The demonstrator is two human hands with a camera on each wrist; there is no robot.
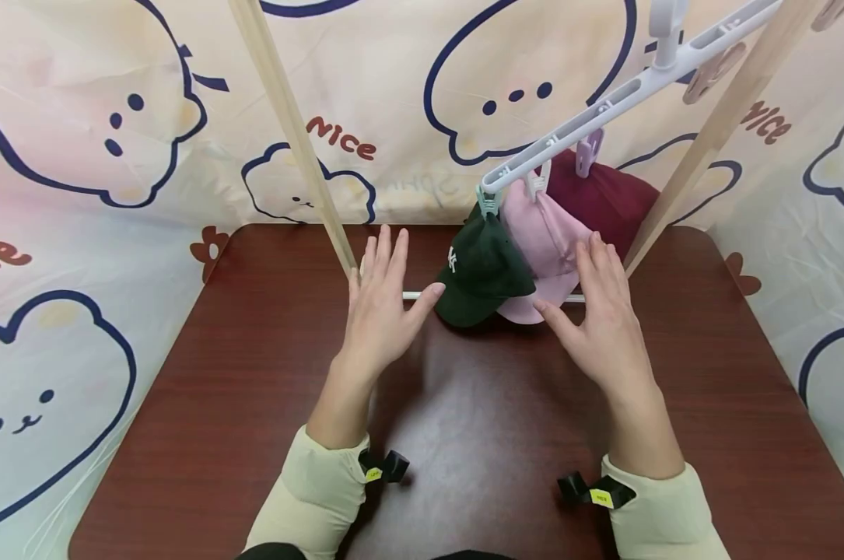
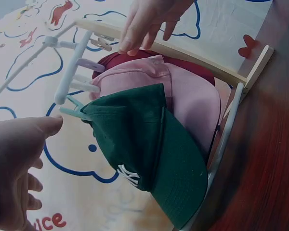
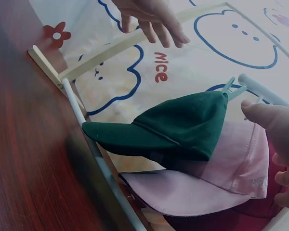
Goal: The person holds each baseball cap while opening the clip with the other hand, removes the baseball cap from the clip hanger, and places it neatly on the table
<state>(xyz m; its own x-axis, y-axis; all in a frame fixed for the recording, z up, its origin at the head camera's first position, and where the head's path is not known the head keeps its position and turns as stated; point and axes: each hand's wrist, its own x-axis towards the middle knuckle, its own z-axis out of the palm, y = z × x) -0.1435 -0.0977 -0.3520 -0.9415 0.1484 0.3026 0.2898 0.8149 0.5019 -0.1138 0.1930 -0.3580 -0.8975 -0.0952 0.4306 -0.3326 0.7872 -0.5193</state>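
Observation:
Three caps hang in a row from a white clip hanger (image 1: pixel 597 109): a dark green cap (image 1: pixel 488 268) with a white emblem, a pink cap (image 1: pixel 544 233) and a maroon cap (image 1: pixel 604 198). A teal clip (image 1: pixel 488 202) grips the green cap, and a purple clip (image 1: pixel 590 152) the maroon one. My left hand (image 1: pixel 379 315) is held to the left of the green cap, fingers straight and holding nothing. On the other side, my right hand (image 1: pixel 604 323) has its fingers extended in front of the pink and maroon caps, its thumb near the pink brim.
Two pale wooden posts (image 1: pixel 292 117) rise on either side, joined low down by a white rod (image 1: pixel 574 298) behind the hands. A brown wood-grain table (image 1: pixel 253 389) lies below. Cloth (image 1: pixel 393 47) printed with cartoon animals encloses the back and sides.

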